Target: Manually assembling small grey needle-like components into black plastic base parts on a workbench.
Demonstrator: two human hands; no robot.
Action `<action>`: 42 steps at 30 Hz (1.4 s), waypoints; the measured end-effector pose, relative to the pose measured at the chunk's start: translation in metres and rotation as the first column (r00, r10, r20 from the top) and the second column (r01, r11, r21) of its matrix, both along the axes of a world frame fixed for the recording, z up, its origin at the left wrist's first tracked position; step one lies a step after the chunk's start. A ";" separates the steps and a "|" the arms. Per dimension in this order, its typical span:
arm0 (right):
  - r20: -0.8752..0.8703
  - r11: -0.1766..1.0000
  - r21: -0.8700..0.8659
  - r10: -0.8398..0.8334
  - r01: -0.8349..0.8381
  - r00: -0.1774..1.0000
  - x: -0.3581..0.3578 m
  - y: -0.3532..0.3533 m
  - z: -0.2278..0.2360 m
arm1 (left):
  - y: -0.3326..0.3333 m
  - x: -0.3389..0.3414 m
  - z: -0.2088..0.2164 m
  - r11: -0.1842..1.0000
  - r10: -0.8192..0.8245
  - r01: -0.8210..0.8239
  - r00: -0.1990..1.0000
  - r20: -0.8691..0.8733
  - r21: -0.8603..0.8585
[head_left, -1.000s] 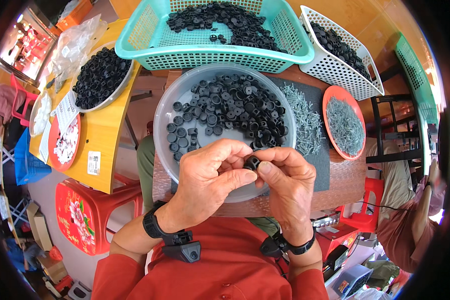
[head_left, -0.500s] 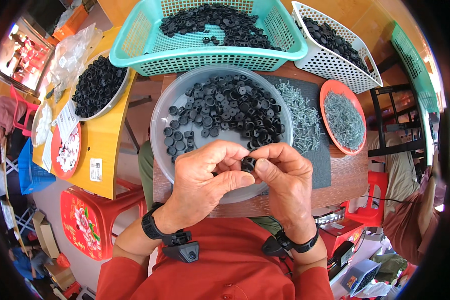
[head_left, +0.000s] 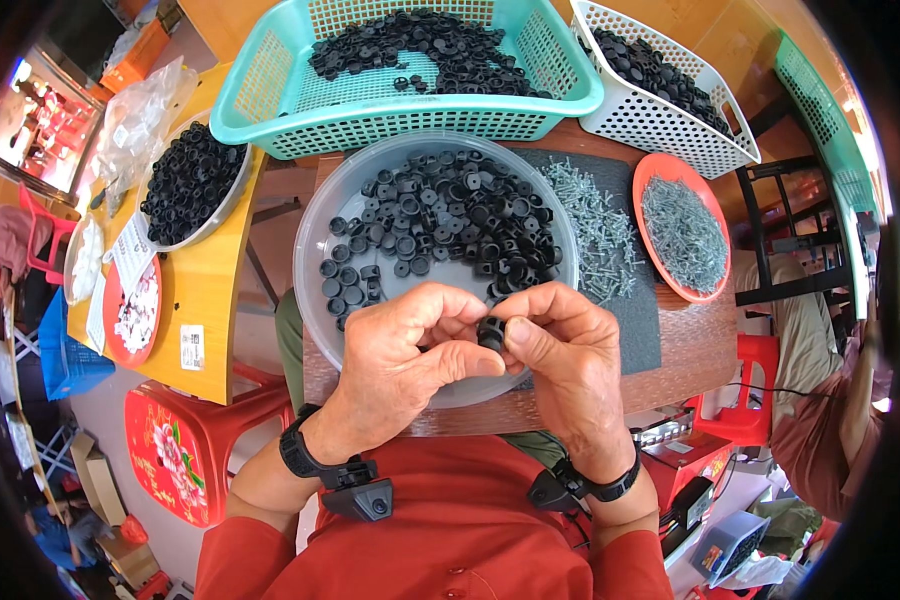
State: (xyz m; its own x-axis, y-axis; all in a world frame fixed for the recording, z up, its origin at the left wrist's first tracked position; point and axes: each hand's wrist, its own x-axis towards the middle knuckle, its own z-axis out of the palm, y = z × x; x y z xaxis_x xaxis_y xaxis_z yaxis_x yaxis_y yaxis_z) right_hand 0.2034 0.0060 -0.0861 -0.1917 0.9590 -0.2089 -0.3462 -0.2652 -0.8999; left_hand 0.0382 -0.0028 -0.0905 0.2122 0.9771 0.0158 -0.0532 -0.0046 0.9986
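Note:
Between my two hands is a small round black plastic part (head_left: 491, 333), held over the near rim of a large clear tub (head_left: 315, 325). My left hand (head_left: 415, 350) has its fingers curled against the part's left side, the thumb lying just below it. The thumb and forefinger of my right hand (head_left: 560, 345) pinch its right side. Inside the tub lie many loose black round caps (head_left: 450, 215), some cup-shaped and some with a small hole. My fingertips hide part of the held piece, so its inner side cannot be made out.
A teal basket (head_left: 410, 125) and a white basket (head_left: 660, 135), both with black parts, stand behind the tub. Screws (head_left: 590, 230) lie on a dark mat beside a red plate (head_left: 650, 270) of screws. A yellow table (head_left: 205, 310) at left bears a bowl of black rings (head_left: 195, 180).
The black part has turned slightly between my fingers, so more of its lower side shows. Both hands stay in nearly the same place, and the whole view has shifted a little.

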 end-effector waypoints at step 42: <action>0.068 0.995 0.087 0.039 -0.044 0.997 0.002 -0.002 -0.001 | 0.009 0.013 -0.006 0.877 0.253 -0.107 0.931 -0.262 0.468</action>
State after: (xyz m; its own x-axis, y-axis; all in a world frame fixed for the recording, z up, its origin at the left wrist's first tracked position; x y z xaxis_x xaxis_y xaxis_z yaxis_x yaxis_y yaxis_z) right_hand 0.2052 0.0039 -0.0870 -0.2203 0.9657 -0.1376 -0.2756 -0.1969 -0.9409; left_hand 0.0510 0.0060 -0.0968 0.0982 0.9045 0.4149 0.2987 -0.4245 0.8547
